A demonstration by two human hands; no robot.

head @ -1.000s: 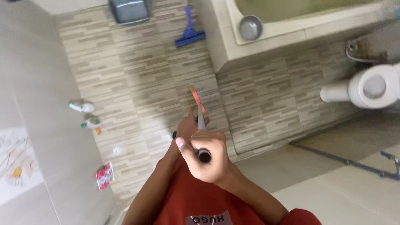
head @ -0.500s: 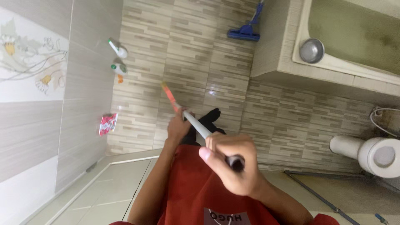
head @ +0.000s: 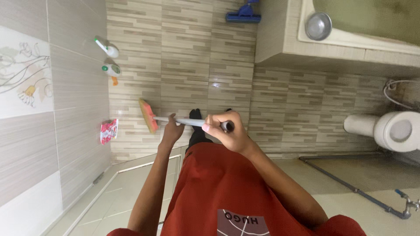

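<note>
**Broom head swung left across the bathroom floor**

Both hands closed on the broom handle (head: 188,122): right hand (head: 227,131) wrapped tight around the top end, left hand (head: 171,131) gripping lower down the grey shaft. Orange broom head (head: 148,115) now lying well to the left, near the wall side of the tiled floor (head: 197,57), with the handle running almost level across the view. Half a second ago pointed up and away at a slant; a second ago nearly straight ahead. So, a sweeping stroke to the left, seemingly at or near its far end, judging by how flat the handle sits.

Against the left wall: two white bottles with green caps (head: 108,59), and a small red and white packet (head: 108,130) lower down, just beside the broom head but apart from it. Blue mop head (head: 243,15) at the far end of the floor, steel bowl (head: 318,26) on the tub ledge, white toilet (head: 393,130) off to the right.
</note>
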